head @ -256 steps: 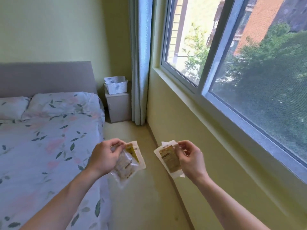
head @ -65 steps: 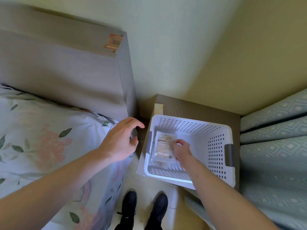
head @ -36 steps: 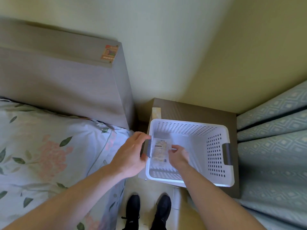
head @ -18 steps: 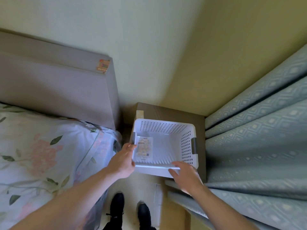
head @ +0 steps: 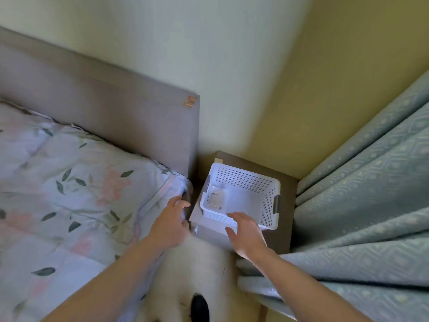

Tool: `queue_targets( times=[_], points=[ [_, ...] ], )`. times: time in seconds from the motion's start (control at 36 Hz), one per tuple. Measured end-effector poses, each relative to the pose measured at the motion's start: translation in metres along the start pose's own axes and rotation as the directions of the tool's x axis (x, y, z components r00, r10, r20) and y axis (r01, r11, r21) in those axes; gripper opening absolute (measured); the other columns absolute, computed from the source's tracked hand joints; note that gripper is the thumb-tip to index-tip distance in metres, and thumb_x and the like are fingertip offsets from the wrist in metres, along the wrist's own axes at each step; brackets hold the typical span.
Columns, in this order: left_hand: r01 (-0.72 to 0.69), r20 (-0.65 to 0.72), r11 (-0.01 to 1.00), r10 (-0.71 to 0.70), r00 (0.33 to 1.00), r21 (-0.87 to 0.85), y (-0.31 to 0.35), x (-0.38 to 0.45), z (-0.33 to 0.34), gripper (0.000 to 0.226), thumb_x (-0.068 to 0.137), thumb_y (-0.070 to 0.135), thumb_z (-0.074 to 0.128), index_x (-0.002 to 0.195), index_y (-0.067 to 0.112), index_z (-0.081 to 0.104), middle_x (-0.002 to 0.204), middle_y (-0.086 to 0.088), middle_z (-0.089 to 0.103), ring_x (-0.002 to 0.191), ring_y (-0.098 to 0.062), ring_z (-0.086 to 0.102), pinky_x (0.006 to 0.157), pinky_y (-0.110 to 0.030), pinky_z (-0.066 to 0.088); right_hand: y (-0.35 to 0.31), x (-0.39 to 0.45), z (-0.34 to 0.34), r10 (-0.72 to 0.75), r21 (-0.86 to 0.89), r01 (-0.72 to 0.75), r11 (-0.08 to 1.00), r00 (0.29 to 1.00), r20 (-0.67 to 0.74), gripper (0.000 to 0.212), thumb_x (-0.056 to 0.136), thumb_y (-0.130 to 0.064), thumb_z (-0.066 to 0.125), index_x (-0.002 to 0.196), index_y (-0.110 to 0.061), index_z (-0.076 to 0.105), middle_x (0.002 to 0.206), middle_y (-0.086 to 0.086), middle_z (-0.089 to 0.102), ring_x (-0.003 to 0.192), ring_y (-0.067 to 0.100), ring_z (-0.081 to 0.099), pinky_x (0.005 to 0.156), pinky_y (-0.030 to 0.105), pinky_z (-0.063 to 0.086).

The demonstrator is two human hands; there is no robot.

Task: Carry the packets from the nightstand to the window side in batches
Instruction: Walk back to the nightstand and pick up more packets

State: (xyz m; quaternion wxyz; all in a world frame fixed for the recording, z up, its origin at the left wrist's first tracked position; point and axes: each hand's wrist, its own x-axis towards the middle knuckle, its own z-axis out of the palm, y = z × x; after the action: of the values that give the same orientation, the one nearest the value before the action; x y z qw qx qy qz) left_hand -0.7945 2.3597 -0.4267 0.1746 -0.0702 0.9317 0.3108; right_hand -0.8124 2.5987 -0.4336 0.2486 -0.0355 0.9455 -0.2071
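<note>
A white perforated basket [head: 269,201] stands on the brown nightstand [head: 286,219] in the corner. Clear packets with tan contents [head: 217,198] lie at the basket's left end. My left hand [head: 170,223] hovers just left of the nightstand, over the pillow's edge, fingers apart and holding nothing. My right hand [head: 247,232] is in front of the basket's near rim, fingers spread, empty.
A bed with a floral pillow [head: 76,194] and a grey headboard [head: 116,112] fills the left. A blue patterned curtain [head: 362,205] hangs close on the right of the nightstand. A narrow strip of pale floor [head: 197,270] runs between bed and curtain; my dark shoe [head: 200,309] shows there.
Both hands put packets into the basket and came out of it empty. In the last half second my view pulled back and both hands drew away from the basket.
</note>
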Motion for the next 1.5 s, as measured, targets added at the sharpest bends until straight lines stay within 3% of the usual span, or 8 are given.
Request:
queue_targets(
  times=[0.19,0.44,0.58,0.69,0.94,1.25,1.39,1.5],
  points=[
    [0.209,-0.177,0.973,-0.224,0.959,-0.095,-0.062,-0.179,-0.041,0.05,0.093,0.022,0.059,0.142,0.024,0.048,0.157,0.006,0.028,0.139,-0.018,0.04,0.11,-0.031,0.037,-0.139,-0.088,0.02,-0.378,0.038,0.376,0.926,0.92,0.103,0.045,0.1,-0.033,0.057,0.144,-0.029,0.051,0.149,-0.007,0.049,0.138,0.015,0.045,0.115,0.027,0.032],
    [0.437,-0.441,0.855,-0.518,0.733,-0.279,-0.173,-0.469,-0.036,0.047,0.093,0.021,0.063,0.137,0.029,0.049,0.153,0.011,0.031,0.136,-0.016,0.043,0.112,-0.032,0.039,-0.304,-0.264,0.136,-0.718,0.028,0.764,0.645,0.592,0.366,0.047,0.1,-0.034,0.057,0.146,-0.029,0.049,0.154,-0.008,0.045,0.14,0.015,0.043,0.116,0.031,0.036],
    [0.527,-0.477,0.771,-0.636,0.607,-0.357,-0.225,-0.625,-0.024,0.05,0.093,0.028,0.063,0.139,0.033,0.045,0.155,0.014,0.026,0.142,-0.013,0.032,0.118,-0.028,0.029,-0.364,-0.386,0.21,-0.782,0.093,0.84,0.534,0.449,0.433,0.046,0.099,-0.034,0.059,0.144,-0.033,0.05,0.151,-0.012,0.046,0.131,0.012,0.051,0.111,0.02,0.037],
    [0.568,-0.499,0.698,-0.712,0.493,-0.435,-0.259,-0.739,-0.017,0.052,0.094,0.032,0.061,0.142,0.037,0.041,0.158,0.016,0.022,0.139,-0.013,0.035,0.113,-0.03,0.038,-0.409,-0.479,0.264,-0.812,0.172,0.876,0.45,0.322,0.486,0.046,0.098,-0.035,0.061,0.143,-0.034,0.051,0.148,-0.017,0.047,0.129,0.003,0.05,0.104,0.012,0.036],
    [0.604,-0.531,0.569,-0.804,0.267,-0.558,-0.332,-0.928,-0.031,0.052,0.093,0.031,0.065,0.14,0.036,0.044,0.157,0.014,0.027,0.132,-0.017,0.046,0.109,-0.034,0.042,-0.507,-0.629,0.362,-0.834,0.275,0.911,0.308,0.12,0.538,0.048,0.097,-0.037,0.063,0.143,-0.036,0.05,0.149,-0.017,0.046,0.134,0.004,0.047,0.104,0.014,0.035],
    [0.656,-0.518,0.463,-0.846,0.127,-0.596,-0.445,-1.09,-0.072,0.048,0.09,0.024,0.069,0.132,0.038,0.049,0.154,0.012,0.033,0.135,-0.019,0.046,0.109,-0.035,0.041,-0.636,-0.735,0.498,-0.816,0.345,0.891,0.296,0.048,0.576,0.048,0.094,-0.039,0.065,0.14,-0.039,0.05,0.146,-0.018,0.048,0.125,0.006,0.052,0.104,0.022,0.042],
    [0.671,-0.483,0.41,-0.871,0.087,-0.618,-0.482,-1.148,-0.096,0.047,0.094,0.026,0.065,0.136,0.036,0.046,0.156,0.014,0.029,0.117,-0.025,0.058,0.099,-0.033,0.042,-0.681,-0.784,0.55,-0.819,0.367,0.882,0.295,0.036,0.573,0.049,0.093,-0.043,0.065,0.139,-0.042,0.049,0.145,-0.019,0.049,0.133,0.005,0.049,0.113,0.036,0.043],
    [0.668,-0.48,0.425,-0.87,0.116,-0.61,-0.527,-1.191,-0.111,0.045,0.096,0.03,0.062,0.132,0.044,0.04,0.156,0.02,0.025,0.096,-0.018,0.052,0.092,-0.025,0.04,-0.719,-0.819,0.58,-0.829,0.365,0.886,0.287,0.038,0.558,0.049,0.095,-0.041,0.064,0.141,-0.043,0.048,0.147,-0.02,0.044,0.135,0.005,0.045,0.114,0.034,0.041]
  ],
)
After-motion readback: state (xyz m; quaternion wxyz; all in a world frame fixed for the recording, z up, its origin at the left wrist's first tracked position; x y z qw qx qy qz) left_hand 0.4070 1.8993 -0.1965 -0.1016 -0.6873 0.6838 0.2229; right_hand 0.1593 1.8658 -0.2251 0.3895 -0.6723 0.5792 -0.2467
